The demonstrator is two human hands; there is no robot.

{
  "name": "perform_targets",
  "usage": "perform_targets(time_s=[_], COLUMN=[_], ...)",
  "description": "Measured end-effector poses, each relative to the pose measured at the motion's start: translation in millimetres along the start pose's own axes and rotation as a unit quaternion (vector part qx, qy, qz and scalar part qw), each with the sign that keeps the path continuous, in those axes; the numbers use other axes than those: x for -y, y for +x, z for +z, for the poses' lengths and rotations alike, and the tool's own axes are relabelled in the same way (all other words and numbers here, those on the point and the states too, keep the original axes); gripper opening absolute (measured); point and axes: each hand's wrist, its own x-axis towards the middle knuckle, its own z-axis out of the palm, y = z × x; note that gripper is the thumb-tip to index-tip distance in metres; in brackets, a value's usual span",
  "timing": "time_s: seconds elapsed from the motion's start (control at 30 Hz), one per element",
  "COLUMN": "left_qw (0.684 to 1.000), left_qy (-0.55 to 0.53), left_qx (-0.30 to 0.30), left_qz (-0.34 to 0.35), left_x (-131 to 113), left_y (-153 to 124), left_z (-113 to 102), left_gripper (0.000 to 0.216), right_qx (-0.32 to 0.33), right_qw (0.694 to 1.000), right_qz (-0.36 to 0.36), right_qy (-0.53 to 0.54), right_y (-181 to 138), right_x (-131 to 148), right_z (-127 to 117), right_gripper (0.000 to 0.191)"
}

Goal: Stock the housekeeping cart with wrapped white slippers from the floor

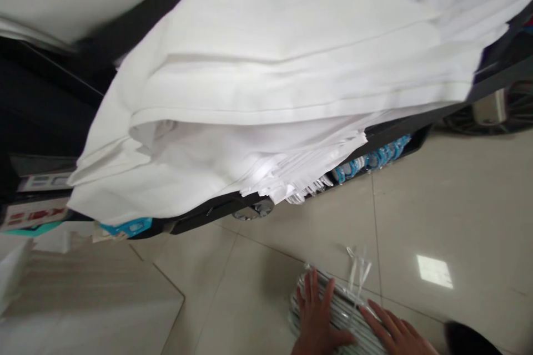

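left hand (315,316): flat, fingers spread and pointing to 12 o'clock, palm down on the bundle; not closed around anything.
right hand (395,330): open, fingers stretched toward 10 o'clock, lying on the bundle's right part; wrist runs out of frame at 5 o'clock.
bundle (343,310): shiny clear plastic wrap over pale striped sheets, lying on the floor at 6 o'clock in view, under both hands. What's inside is too blurred to tell.
ties (357,269): thin white strips sticking up from the bundle's top edge, at 12 o'clock from the right hand's fingertips.
floor (416,205): beige glossy tiles, dark grout lines; a bright square reflection (435,272) at 2 o'clock from the bundle, well apart from it.
white sheets (270,94): big layered stack filling the upper view, at 12 o'clock from the hands, well apart from them; edges overhang the dark table (400,133) carrying them.
blue-white packets (370,161): a row under the stack's lower right edge, along the table rim.
blue tag (131,227): at the stack's lower left corner, 10 o'clock from the hands.
dark shape (470,339): at the bottom edge, just right of the right hand; cannot tell what it is.
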Motion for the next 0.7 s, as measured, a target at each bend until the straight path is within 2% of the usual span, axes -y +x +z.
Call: perform_targets(time_s=[0.03, 0.1, 0.17, 0.27, 0.37, 0.43, 0.5, 0.57, 0.63, 0.7], left_qw=[1.000, 1.000, 0.999, 0.996, 0.980, 0.972, 0.969, 0.965, 0.961, 0.961], left_qy=[0.002, 0.013, 0.024, 0.044, 0.074, 0.062, -0.001, -0.067, -0.102, -0.119], left_qx=[0.000, -0.004, -0.019, -0.079, -0.162, -0.189, -0.197, -0.197, -0.189, -0.171], left_qz=[0.012, 0.022, 0.014, -0.023, -0.088, -0.127, -0.147, -0.158, -0.174, -0.185], left_x=[-2.9, -4.6, -1.8, 8.3, 22.3, 31.2, 38.7, 45.4, 52.3, 59.8], left_y=[2.3, 6.0, 9.0, 13.3, 18.2, 21.6, 24.4, 25.8, 26.2, 26.6], left_z=[-1.4, -1.7, -0.1, 2.5, 2.3, -1.2, -7.1, -13.6, -18.4, -21.0], left_gripper=[0.095, 0.090, 0.079, 0.056, 0.061, 0.064, 0.056, 0.050, 0.049, 0.051], right_qx=[0.086, 0.234, 0.286, 0.261, 0.207, 0.175, 0.159, 0.144, 0.110, 0.035], right_qw=[0.995, 0.959, 0.931, 0.935, 0.956, 0.964, 0.965, 0.965, 0.972, 0.983], right_qz=[0.028, 0.079, 0.094, 0.072, 0.096, 0.124, 0.130, 0.112, 0.074, 0.058], right_qy=[0.046, 0.142, 0.208, 0.231, 0.182, 0.156, 0.166, 0.189, 0.195, 0.173], right_y=[7.6, 21.5, 31.1, 36.0, 36.2, 37.4, 38.4, 35.0, 24.0, 6.7], right_x=[-0.1, -4.7, -12.5, -19.0, -10.5, -2.9, -3.8, -18.0, -44.0, -76.2], right_z=[-7.5, -29.3, -50.5, -61.1, -44.0, -28.4, -19.1, -20.4, -31.6, -49.0], right_gripper=[0.106, 0.108, 0.106, 0.101, 0.107, 0.111, 0.111, 0.108, 0.103, 0.096])
